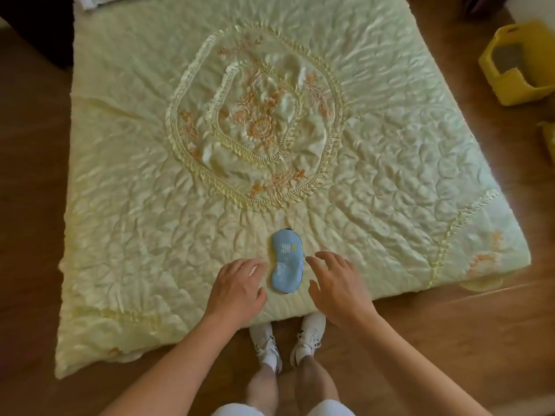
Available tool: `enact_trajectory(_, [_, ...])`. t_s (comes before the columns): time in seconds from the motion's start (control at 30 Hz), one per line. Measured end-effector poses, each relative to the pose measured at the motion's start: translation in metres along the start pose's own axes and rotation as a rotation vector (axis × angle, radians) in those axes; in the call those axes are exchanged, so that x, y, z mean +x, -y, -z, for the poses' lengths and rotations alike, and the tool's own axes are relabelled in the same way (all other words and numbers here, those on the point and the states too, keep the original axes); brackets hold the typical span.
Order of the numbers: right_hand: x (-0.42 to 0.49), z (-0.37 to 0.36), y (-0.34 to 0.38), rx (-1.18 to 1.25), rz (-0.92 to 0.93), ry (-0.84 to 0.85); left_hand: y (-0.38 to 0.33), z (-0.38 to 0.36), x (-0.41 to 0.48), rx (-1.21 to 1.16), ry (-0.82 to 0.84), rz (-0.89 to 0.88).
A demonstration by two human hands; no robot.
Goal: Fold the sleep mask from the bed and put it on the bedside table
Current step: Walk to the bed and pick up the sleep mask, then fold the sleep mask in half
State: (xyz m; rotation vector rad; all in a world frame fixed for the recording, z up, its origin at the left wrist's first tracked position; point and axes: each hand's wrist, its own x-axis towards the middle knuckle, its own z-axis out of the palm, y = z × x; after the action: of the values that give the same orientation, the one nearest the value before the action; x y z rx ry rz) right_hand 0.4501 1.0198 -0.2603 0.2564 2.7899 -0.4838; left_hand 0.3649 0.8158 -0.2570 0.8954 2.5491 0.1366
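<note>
Since the mask (286, 261) lies flat on the bed (150, 205) between both hands, left (237, 288) and right (338, 285), fingers spread and empty, it looks soft and light; I'd pinch both ends and fold.

The scene is lit softly and evenly by warm, daylight-like light. A satin sheen is thrown off the quilted bedspread (375, 139), brightest toward its far edge. Shadows are faint. Straight lines are bowed by wide-angle distortion at the frame edges, and detail is softened slightly throughout, most in the corners.
</note>
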Motion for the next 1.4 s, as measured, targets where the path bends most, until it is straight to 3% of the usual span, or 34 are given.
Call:
enact_trajectory(0.17, [0.034,-0.075,-0.036,0.005,0.024,-0.005,0.026,-0.080,0.043,-0.017,0.054,-0.034])
enact_trajectory(0.3, [0.054,-0.133,-0.047,-0.045,0.119,0.005,0.042,-0.137,0.081,0.069,0.058,-0.210])
enact_trajectory(0.47, [0.063,-0.194,-0.052,-0.056,0.279,0.007,0.063,-0.177,0.123,0.184,0.093,-0.411])
enact_trajectory(0.63, [0.066,-0.239,-0.050,-0.102,0.377,-0.091,0.074,-0.201,0.138,0.271,0.163,-0.428])
enact_trajectory(0.8, [0.067,-0.243,-0.051,-0.088,0.416,-0.255,0.075,-0.204,0.139,0.292,0.178,-0.446])
enact_trajectory(0.97, [0.069,-0.196,-0.044,0.137,0.293,-0.037,0.078,-0.169,0.131,0.185,0.363,-0.458])
enact_trajectory(1.07, [0.067,-0.140,-0.027,0.340,0.167,0.057,0.075,-0.131,0.111,-0.003,0.488,-0.374])
enact_trajectory(1.17, [0.068,-0.082,-0.005,0.492,0.082,0.138,0.064,-0.094,0.091,-0.455,0.522,-0.216])
enact_trajectory(1.27, [0.066,-0.016,0.022,0.585,0.058,0.162,0.050,-0.042,0.067,-0.915,0.434,-0.063])
enact_trajectory(1.4, [0.056,0.068,0.059,0.754,0.044,0.110,0.027,0.038,0.033,-1.177,0.301,0.034])
